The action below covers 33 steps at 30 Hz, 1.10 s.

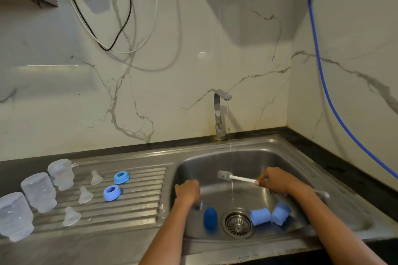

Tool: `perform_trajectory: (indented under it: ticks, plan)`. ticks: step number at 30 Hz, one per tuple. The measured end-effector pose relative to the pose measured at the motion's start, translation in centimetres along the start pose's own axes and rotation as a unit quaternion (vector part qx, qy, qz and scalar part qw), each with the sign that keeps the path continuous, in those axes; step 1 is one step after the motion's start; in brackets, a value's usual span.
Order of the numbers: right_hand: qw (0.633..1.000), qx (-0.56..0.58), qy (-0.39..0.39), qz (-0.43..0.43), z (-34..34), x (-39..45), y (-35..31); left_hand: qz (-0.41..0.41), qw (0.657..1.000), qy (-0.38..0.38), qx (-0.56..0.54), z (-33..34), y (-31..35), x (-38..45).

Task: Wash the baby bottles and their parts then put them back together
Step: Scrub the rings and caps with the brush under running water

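Left hand (187, 192) gripping a blue ring (200, 205), right hand (274, 180) pinching a white-handled bristle brush (234, 177) — steel sink (280, 146).

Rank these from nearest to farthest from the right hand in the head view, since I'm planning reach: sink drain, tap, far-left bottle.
From the right hand:
1. Sink drain, just below it in the basin.
2. Tap, behind, at the wall.
3. Far-left bottle, across the draining board.

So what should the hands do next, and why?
Probably bring the brush in the right hand to the small blue part the left hand grips, under the thin water stream, since that part looks unwashed.
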State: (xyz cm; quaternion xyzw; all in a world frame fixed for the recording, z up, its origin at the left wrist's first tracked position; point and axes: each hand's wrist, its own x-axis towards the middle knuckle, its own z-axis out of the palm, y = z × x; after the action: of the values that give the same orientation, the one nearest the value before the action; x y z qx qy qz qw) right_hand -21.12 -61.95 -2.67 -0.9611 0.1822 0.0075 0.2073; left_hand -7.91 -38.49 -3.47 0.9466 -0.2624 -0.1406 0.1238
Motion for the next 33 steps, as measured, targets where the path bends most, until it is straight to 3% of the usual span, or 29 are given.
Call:
perform_trajectory:
  ticks: [7, 15, 23, 33]
  plan:
    - [0.993, -0.079, 0.083, -0.019, 0.1, -1.6, -2.1, 0.081, 0.979, 0.136, -0.129, -2.4, 0.8, -1.9]
    - [0.992, -0.058, 0.096, -0.053, 1.3, -1.6, -7.8, -0.017, 0.966, 0.208, -0.151, -8.0, -10.8, -7.8]
    - [0.993, -0.050, 0.097, -0.053, 3.6, -1.4, -8.6, -0.090, 0.959, 0.239, -0.126, -7.8, -18.9, -12.6]
    - [0.996, -0.034, 0.061, -0.051, 3.1, -1.0, -7.3, -0.110, 0.960, 0.220, -0.137, -7.1, -20.7, -12.7]
